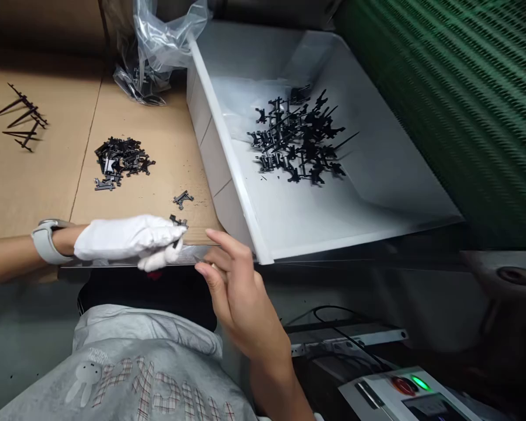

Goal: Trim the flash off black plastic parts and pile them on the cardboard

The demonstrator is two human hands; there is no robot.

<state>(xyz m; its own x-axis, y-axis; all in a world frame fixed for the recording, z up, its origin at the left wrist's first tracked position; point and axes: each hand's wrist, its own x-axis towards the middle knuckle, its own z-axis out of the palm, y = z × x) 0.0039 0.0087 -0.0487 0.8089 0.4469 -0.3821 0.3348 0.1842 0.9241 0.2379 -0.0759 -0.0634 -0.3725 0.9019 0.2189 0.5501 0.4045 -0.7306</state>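
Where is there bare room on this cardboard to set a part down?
Bare cardboard lies between the black plastic pile and the spiked parts. It is crowded around the white-gloved left hand.

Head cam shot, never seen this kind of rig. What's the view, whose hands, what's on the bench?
This is one picture from a camera worn on a person's head, looking down past their chest at their own hands. No machine is handling anything. The left hand, in a white glove, with a watch-like band on the wrist, pinches a small black plastic part at the edge of a cardboard-covered bench. The bare right hand is close beside it; whether it holds anything is too small to tell. On the cardboard lie a pile of black plastic parts, a single part and a few long spiked pieces. To the right, a white bin holds a larger heap of similar parts. Behind is a clear plastic bag; at lower right, a control box with red and green lights.
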